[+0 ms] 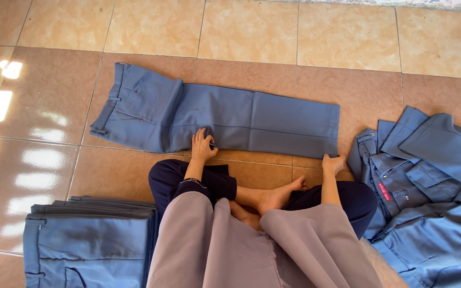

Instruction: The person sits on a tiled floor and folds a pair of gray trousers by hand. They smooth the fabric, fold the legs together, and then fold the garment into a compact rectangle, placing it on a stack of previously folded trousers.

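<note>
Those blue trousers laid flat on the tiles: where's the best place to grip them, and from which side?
Probably the near long edge of the trousers, coming from the sitter's side. They lie flat and lengthwise, waistband to the left and hems to the right, so that edge is closest. The left hand already pinches it mid-length, and the right hand rests at the hem corner.

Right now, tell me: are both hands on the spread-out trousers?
Yes, the left hand presses the trousers mid-leg and the right hand holds the hem corner.
</note>
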